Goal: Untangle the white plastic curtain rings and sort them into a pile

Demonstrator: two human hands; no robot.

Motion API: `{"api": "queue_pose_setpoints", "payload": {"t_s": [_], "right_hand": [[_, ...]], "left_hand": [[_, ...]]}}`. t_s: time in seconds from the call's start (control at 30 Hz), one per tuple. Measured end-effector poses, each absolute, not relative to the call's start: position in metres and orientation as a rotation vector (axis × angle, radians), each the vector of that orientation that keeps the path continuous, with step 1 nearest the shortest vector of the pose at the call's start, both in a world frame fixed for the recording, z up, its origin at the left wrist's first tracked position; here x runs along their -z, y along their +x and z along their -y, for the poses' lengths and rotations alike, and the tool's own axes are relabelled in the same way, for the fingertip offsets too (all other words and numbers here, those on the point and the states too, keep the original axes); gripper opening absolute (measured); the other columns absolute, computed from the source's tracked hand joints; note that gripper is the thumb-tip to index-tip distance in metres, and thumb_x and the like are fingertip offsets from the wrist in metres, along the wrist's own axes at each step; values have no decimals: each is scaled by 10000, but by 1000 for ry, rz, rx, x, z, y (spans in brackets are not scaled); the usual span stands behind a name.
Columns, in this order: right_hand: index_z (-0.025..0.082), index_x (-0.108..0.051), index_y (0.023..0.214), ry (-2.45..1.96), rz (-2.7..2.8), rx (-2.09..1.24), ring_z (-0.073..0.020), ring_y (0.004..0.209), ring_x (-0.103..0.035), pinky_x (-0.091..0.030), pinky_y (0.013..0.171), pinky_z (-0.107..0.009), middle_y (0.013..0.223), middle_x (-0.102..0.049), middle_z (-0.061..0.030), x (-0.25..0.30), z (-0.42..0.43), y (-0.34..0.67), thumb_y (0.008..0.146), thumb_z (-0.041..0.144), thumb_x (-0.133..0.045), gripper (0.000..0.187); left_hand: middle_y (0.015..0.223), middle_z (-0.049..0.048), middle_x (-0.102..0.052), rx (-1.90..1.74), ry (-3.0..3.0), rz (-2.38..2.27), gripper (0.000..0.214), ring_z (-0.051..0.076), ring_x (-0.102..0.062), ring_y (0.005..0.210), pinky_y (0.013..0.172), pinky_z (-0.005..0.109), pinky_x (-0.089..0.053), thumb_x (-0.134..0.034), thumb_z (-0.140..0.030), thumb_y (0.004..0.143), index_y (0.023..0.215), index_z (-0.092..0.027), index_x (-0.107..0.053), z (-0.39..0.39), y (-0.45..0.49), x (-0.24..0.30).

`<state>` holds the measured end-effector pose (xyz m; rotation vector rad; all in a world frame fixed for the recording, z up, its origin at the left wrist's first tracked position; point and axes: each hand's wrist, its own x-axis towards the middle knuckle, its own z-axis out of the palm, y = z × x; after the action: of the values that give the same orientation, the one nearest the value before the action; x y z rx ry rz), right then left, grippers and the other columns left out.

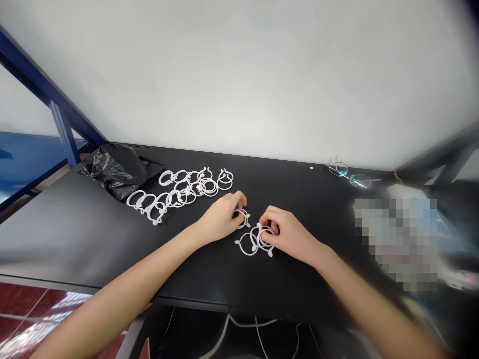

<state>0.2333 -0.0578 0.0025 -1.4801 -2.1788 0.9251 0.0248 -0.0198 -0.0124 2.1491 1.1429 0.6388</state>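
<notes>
My left hand (223, 217) is closed, with a white plastic ring (244, 225) pinched between thumb and fingers. The ring has small knobbed ends, like a shower curtain ring. Just to the right, the curled fingers of my right hand (286, 234) grip a few similar rings (255, 234) that overlap near the desk surface. One more loose ring (247, 253) lies beside them, partly under the others. Farther left, several white rings (179, 189) are spread in loose rows on the black desk. My fingers hide parts of the held rings.
A crumpled black plastic bag (119, 169) lies at the desk's back left. Eyeglasses (350, 177) rest at the back right, near a pixelated package (396, 244). The black desk (209, 279) meets a white wall (239, 75). Cables (226, 331) hang below the front edge.
</notes>
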Motion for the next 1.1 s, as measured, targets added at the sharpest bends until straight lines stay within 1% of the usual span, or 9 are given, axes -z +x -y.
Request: {"api": "queue_pose_setpoints", "payload": {"t_s": [0.13, 0.27, 0.37, 0.53, 0.6, 0.7, 0.77, 0.87, 1.1], "right_hand": [[186, -569, 737, -1449, 2070, -1093, -77, 551, -435, -358, 526, -225, 717, -515, 39, -6, 59, 235, 714, 101, -570, 88], [181, -616, 815, -1347, 1931, -1358, -98, 570, -495, -386, 522, -222, 676, -559, 26, -5, 65, 226, 780, 152, -568, 66], [179, -645, 891, -1366, 2035, -1209, -93, 573, -485, -399, 553, -233, 725, -571, 22, -1, 68, 217, 741, 96, -577, 184], [188, -553, 705, -1452, 2245, -901, -96, 586, -424, -332, 538, -238, 681, -487, 40, 1, 62, 223, 682, 32, -543, 158], [189, -524, 691, -1466, 2239, -863, -90, 574, -407, -316, 525, -235, 691, -482, 42, 0, 59, 231, 674, 26, -547, 165], [190, -546, 725, -1433, 2116, -942, -78, 542, -390, -322, 509, -230, 699, -473, 46, -3, 57, 241, 715, 60, -581, 135], [192, -578, 758, -1375, 1978, -1062, -77, 526, -382, -330, 494, -231, 685, -464, 47, -6, 57, 245, 762, 126, -614, 75], [191, -616, 777, -1247, 1798, -1179, -81, 534, -402, -347, 488, -235, 727, -510, 27, -10, 59, 246, 770, 144, -631, 50], [205, -678, 760, -1072, 1781, -1021, -84, 540, -460, -354, 471, -240, 797, -629, -10, -11, 65, 239, 749, 74, -636, 138]], "left_hand": [[726, -45, -531, -771, 1792, -1113, 237, 115, -509, 675, 623, 243, -403, -557, -169, 781, 1005, -196, -485, 15, 19, 7], [661, -62, -475, -876, 1298, -1084, 255, 102, -474, 619, 462, 179, -329, -610, -267, 791, 1004, -216, -478, 10, 16, 1], [671, -43, -506, -891, 1031, -1051, 304, 112, -507, 647, 408, 152, -306, -659, -263, 760, 1015, -219, -499, 10, 16, -4], [744, -10, -573, -773, 839, -872, 290, 99, -543, 625, 392, 145, -347, -665, -210, 771, 1032, -194, -540, 13, 16, -9], [767, 7, -608, -734, 807, -832, 284, 93, -546, 594, 385, 145, -347, -645, -217, 797, 1062, -187, -547, 14, 17, -9], [872, 64, -675, -717, 810, -805, 293, 136, -629, 703, 467, 181, -447, -599, -264, 852, 1127, -181, -538, 17, 17, -10], [965, 99, -695, -728, 839, -793, 297, 180, -666, 859, 622, 244, -530, -576, -290, 879, 1150, -176, -532, 20, 19, -10], [1002, 106, -700, -705, 893, -750, 281, 207, -665, 968, 792, 311, -533, -561, -306, 901, 1147, -171, -540, 24, 22, -10], [915, 93, -704, -562, 981, -602, 225, 184, -654, 884, 730, 283, -532, -572, -308, 906, 1084, -172, -593, 33, 26, -13]]}}
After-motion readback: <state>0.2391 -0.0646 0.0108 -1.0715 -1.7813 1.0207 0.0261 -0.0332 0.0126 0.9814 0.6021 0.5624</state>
